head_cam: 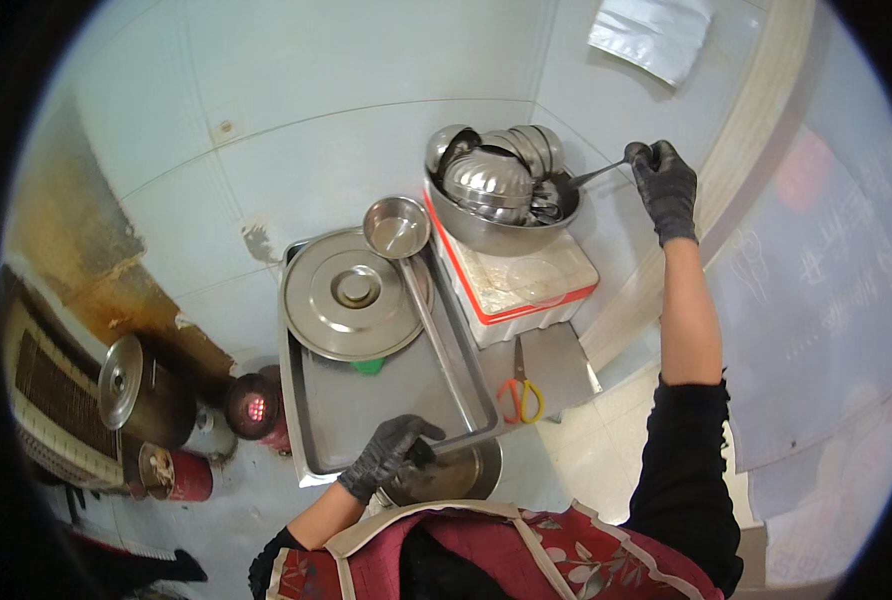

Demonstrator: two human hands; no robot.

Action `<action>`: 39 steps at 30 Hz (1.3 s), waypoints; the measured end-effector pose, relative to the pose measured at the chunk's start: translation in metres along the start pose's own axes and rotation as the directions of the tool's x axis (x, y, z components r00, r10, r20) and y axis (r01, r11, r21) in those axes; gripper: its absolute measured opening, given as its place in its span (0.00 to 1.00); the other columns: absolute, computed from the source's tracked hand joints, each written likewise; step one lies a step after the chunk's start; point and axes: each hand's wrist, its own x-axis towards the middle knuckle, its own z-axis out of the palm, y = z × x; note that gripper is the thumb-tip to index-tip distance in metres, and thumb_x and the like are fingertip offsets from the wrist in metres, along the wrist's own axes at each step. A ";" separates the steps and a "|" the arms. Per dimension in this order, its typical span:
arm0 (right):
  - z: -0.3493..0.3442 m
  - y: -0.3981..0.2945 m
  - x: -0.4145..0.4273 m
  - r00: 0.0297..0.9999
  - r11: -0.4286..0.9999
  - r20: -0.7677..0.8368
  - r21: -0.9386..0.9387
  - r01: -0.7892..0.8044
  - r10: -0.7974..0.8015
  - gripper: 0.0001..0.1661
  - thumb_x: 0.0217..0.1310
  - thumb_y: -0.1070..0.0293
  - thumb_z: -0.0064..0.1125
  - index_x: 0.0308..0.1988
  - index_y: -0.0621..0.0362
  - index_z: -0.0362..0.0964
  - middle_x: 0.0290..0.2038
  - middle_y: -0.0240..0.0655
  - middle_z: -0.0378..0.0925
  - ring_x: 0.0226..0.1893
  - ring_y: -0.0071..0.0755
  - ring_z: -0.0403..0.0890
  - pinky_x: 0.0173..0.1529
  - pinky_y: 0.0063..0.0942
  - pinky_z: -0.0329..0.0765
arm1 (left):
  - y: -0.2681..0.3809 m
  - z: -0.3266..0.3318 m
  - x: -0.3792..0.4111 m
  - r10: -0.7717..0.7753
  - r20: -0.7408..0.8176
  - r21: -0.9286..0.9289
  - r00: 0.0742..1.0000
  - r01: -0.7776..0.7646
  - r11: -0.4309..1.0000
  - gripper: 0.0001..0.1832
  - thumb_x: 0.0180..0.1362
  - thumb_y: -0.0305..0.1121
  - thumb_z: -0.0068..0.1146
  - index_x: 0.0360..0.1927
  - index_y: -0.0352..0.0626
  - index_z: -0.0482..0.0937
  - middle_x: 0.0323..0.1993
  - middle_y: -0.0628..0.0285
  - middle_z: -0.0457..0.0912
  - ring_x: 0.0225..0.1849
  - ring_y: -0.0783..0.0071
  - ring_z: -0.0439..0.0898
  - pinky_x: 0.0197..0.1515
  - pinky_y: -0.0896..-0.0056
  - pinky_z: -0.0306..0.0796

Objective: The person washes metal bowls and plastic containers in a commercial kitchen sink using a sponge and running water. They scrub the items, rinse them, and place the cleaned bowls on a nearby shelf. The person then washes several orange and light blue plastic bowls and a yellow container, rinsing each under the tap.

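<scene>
My right hand (pixel 665 187), in a dark grey glove, grips one end of a metal spoon (pixel 602 172). The spoon slants down to the right side of a steel basin (pixel 491 234). Ribbed metal bowls (pixel 489 178) and smaller metal utensils (pixel 547 202) fill this basin. My gloved left hand (pixel 393 450) hovers by the front edge of a metal tray (pixel 371 397), fingers apart, with nothing plainly in it. Partly under that hand is a round metal pot (pixel 453 476); its contents are unclear. On the tray lie a round steel lid (pixel 326 319) and a long-handled ladle (pixel 437 337).
The basin rests on a white foam box (pixel 536 281) with red tape. Scissors (pixel 521 397) with red and yellow handles lie on the metal surface. At left are a lidded pot (pixel 150 397), a glowing burner (pixel 257 409) and a red can (pixel 180 474). A curtain (pixel 828 300) hangs at right.
</scene>
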 end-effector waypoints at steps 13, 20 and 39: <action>0.118 0.082 -0.027 0.908 1.000 0.419 0.012 -0.012 0.006 0.28 0.49 0.60 0.60 0.48 0.64 0.68 0.19 0.33 0.68 0.14 0.21 0.62 0.18 0.23 0.61 | -0.078 -0.042 -0.173 -0.024 -0.421 -0.206 0.907 -0.070 0.976 0.23 0.63 0.49 0.40 0.39 0.37 0.74 0.33 0.60 0.78 0.27 0.76 0.78 0.29 0.77 0.73; -0.016 -0.222 -0.220 0.561 0.878 0.771 0.454 -0.150 -0.303 0.17 0.61 0.61 0.51 0.48 0.55 0.69 0.23 0.29 0.73 0.18 0.16 0.69 0.22 0.16 0.66 | -0.125 -0.066 -0.334 -0.124 -0.696 -0.374 0.707 -0.210 0.903 0.26 0.61 0.52 0.41 0.40 0.36 0.72 0.38 0.59 0.77 0.27 0.73 0.78 0.29 0.75 0.74; 0.013 -0.640 -0.744 -0.720 0.520 0.246 0.835 -0.183 -0.649 0.12 0.58 0.63 0.53 0.40 0.57 0.73 0.30 0.34 0.78 0.30 0.23 0.76 0.38 0.23 0.73 | -0.223 -0.042 -0.756 -0.301 -0.924 -0.120 -0.238 -0.565 0.816 0.25 0.59 0.54 0.45 0.42 0.40 0.74 0.39 0.59 0.78 0.36 0.69 0.78 0.39 0.65 0.75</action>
